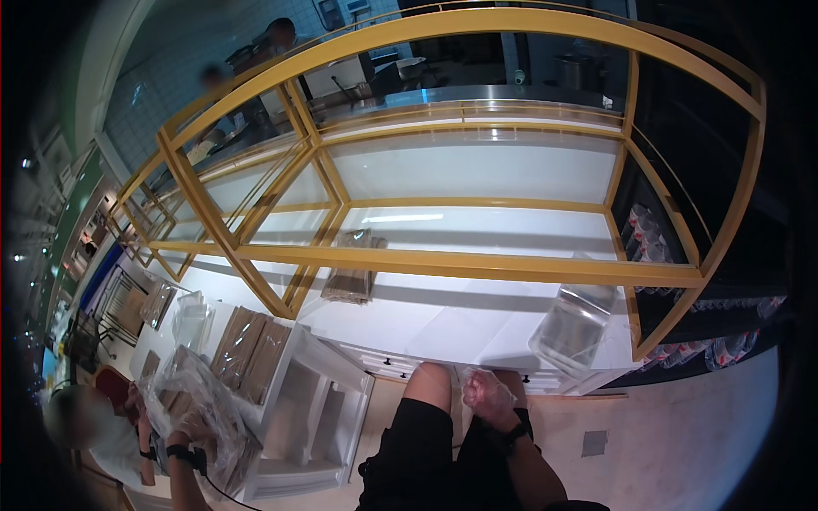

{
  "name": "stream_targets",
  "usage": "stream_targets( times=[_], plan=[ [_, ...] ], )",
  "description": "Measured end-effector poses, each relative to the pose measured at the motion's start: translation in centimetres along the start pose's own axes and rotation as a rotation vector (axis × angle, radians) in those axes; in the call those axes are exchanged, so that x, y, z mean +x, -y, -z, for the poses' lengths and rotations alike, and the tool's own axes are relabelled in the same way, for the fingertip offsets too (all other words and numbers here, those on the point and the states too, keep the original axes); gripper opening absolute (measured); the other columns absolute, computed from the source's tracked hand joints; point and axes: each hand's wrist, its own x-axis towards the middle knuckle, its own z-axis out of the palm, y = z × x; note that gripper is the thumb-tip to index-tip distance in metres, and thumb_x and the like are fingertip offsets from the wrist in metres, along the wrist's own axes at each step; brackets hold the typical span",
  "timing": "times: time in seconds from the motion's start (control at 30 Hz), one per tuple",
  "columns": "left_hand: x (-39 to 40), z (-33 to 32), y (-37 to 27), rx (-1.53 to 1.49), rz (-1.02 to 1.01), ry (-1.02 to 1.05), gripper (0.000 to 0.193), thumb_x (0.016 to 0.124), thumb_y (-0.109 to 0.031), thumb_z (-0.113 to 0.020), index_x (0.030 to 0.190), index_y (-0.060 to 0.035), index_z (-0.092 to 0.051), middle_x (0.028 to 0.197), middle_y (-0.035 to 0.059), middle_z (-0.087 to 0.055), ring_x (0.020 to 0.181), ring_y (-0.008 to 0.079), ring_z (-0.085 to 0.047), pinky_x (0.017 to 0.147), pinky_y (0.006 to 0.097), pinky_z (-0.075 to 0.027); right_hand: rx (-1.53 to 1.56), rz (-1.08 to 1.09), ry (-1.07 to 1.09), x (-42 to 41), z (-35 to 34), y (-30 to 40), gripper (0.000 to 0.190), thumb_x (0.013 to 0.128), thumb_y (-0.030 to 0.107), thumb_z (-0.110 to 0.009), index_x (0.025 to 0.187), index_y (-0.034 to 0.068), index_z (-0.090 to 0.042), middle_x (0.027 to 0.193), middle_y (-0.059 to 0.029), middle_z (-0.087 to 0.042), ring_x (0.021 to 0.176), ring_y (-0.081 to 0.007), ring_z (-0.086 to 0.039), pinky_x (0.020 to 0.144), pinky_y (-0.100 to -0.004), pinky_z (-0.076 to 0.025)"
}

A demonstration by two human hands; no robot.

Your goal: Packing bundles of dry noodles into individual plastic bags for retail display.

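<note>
My left hand reaches into a large clear plastic bag on the white side counter at the lower left; plastic partly hides its fingers, and brown paper packets show inside the bag. My right hand, in a clear thin plastic glove, is above my right knee with its fingers curled in; nothing can be made out in it. Next to the large bag lie flat brown paper bags in clear wrapping. Another wrapped brown stack rests on the white counter ahead, and clear plastic sleeves lie at its right end.
A yellow metal frame spans the white counter. A person is at the lower left beside the side counter. Bottles stand on dark shelves at the right. An open white cabinet is under the side counter.
</note>
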Motion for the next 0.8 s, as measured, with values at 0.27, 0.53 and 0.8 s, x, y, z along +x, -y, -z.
stream_targets(
  times=[0.27, 0.53, 0.8],
  plan=[
    [0.4, 0.3, -0.2, -0.038, -0.010, -0.061, 0.053, 0.086, -0.018, -0.069, 0.137, -0.0065, -0.059, 0.122, 0.0227, -0.068, 0.111, 0.0346, -0.068, 0.098, 0.0384, -0.052, 0.374, -0.157, 0.010, -0.2, -1.0, 1.3, 0.017, 0.106, 0.024, -0.045, 0.107, 0.010, -0.054, 0.090, -0.0026, -0.052, 0.072, -0.0132, -0.047, 0.066, -0.0273, -0.042],
    [3.2, 0.9, -1.7, -0.075, -0.056, -0.126, 0.054, 0.086, -0.018, -0.069, 0.138, -0.0064, -0.058, 0.123, 0.0227, -0.068, 0.111, 0.0347, -0.068, 0.098, 0.0384, -0.052, -1.003, 0.361, -0.063, -0.7, -1.6, 1.5, 0.022, 0.104, 0.031, -0.049, 0.105, 0.010, -0.057, 0.090, -0.0018, -0.054, 0.075, -0.0147, -0.049, 0.068, -0.0281, -0.043],
    [5.4, 1.3, -3.5, -0.112, -0.104, -0.177, 0.055, 0.086, -0.018, -0.069, 0.139, -0.0062, -0.056, 0.124, 0.0228, -0.067, 0.112, 0.0347, -0.067, 0.098, 0.0385, -0.052, 0.310, -0.179, -0.103, -0.4, -1.9, 1.9, 0.029, 0.107, 0.036, -0.043, 0.111, 0.009, -0.054, 0.091, -0.0020, -0.055, 0.074, -0.0135, -0.048, 0.068, -0.0284, -0.040]
  ],
)
